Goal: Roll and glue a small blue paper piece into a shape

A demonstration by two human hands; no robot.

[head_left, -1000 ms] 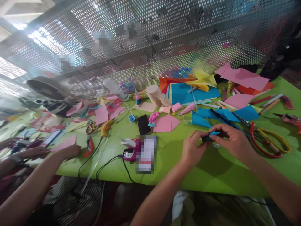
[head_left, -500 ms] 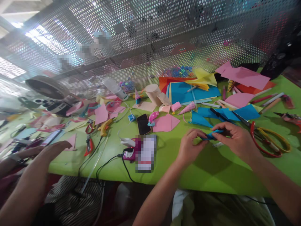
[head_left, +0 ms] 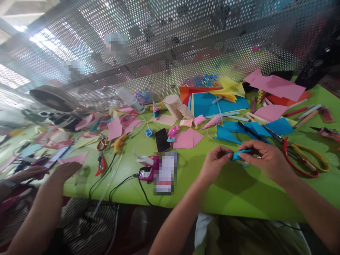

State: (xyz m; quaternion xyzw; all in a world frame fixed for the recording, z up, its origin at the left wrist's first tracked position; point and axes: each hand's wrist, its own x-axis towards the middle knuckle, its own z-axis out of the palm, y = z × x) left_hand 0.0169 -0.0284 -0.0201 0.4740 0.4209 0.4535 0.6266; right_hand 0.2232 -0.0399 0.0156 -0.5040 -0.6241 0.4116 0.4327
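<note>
Between my two hands is a small rolled piece of blue paper or felt (head_left: 241, 154); its exact material is hard to tell. My left hand (head_left: 216, 161) pinches its left end. The other end is gripped between the thumb and fingers of my right hand (head_left: 265, 156). Just behind my hands lie a blue cone-shaped piece (head_left: 227, 135) and flat blue sheets (head_left: 278, 126). Large scissors (head_left: 309, 159) with red and yellow handles rest to the right of my right hand. Something small and whitish under my fingers is mostly hidden.
A dark phone (head_left: 162, 140), a glue gun (head_left: 119, 143) and red-handled pliers (head_left: 100, 164) lie on the green table (head_left: 191, 194). Pink sheets (head_left: 188, 138) and a pink cone (head_left: 212, 121) are farther back. At left, a co-worker's hand (head_left: 66, 170) is over pink paper. A perforated metal screen (head_left: 159, 46) stands behind.
My fingers have shifted slightly around the blue roll, which now shows more of its lighter side. At left, the co-worker's hands have lowered and the pink paper there lies flatter.
</note>
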